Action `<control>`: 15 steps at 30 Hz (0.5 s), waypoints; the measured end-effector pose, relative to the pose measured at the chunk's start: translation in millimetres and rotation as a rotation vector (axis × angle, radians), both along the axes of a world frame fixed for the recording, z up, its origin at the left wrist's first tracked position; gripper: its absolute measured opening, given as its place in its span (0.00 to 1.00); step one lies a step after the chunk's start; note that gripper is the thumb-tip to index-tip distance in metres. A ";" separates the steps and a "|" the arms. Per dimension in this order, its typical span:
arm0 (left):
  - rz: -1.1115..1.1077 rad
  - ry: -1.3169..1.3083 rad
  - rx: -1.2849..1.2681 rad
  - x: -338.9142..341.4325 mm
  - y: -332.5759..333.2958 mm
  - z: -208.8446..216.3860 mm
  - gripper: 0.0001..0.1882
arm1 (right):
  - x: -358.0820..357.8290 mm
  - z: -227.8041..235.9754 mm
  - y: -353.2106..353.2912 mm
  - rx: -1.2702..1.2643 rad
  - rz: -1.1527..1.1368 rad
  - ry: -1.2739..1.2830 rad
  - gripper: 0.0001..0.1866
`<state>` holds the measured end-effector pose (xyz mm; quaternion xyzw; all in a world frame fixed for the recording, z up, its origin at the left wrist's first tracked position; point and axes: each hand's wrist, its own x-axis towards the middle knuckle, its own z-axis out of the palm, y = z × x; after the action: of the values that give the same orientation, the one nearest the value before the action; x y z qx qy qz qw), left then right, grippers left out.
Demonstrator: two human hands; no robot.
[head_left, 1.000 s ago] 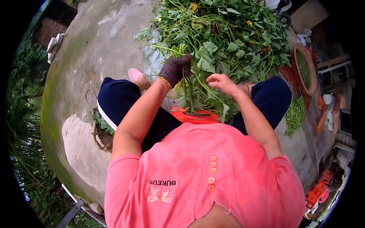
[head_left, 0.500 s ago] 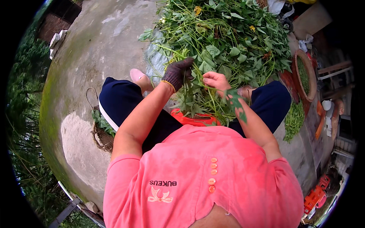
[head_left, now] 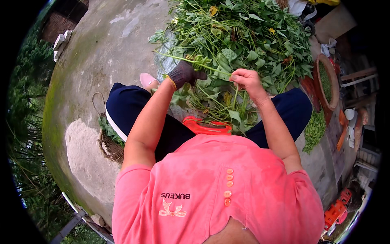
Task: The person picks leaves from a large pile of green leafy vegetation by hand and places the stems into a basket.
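Observation:
My left hand (head_left: 186, 75), in a dark knitted glove, is closed around several green stems (head_left: 202, 61) whose cut ends or tips poke out above the fingers. One long pale-green stem (head_left: 215, 70) stretches from beyond the glove across to my bare right hand (head_left: 248, 83), which pinches its end between thumb and fingertips. Just past both hands spreads a big heap of leafy green vines (head_left: 243, 40). Between my knees, loose leaves and stems (head_left: 211, 103) lie over a red plastic container (head_left: 208, 127), which they partly hide.
By my left knee stands a woven basket (head_left: 110, 149) with green leaves in it. Picked green stems (head_left: 315, 131) lie on the ground at the right, below a round, rimmed basket (head_left: 334, 81). A pale sheet (head_left: 164, 61) shows under the heap's left edge.
My right hand has moved up and slightly right, and the leafy piece near its wrist is gone from there. A stem is now drawn straight between both hands. My left hand shifted slightly left.

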<state>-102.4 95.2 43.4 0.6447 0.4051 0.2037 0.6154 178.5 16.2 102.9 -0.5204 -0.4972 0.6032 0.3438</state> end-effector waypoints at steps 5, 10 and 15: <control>0.084 -0.076 -0.218 6.1 2.8 -2.1 0.10 | 13.6 5.7 3.3 0.134 0.050 -0.111 0.07; 0.164 -0.160 -0.364 13.3 -6.6 -23.3 0.14 | 19.4 5.4 -3.6 0.111 -0.008 -0.140 0.07; 0.967 0.035 -0.692 -33.0 23.3 -50.0 0.19 | 33.6 20.8 -5.7 0.150 -0.271 -0.134 0.07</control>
<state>-135.3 118.5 -6.7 0.1523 0.7057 0.3065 0.6204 212.1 10.5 123.7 -0.5947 -0.4879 0.4765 0.4257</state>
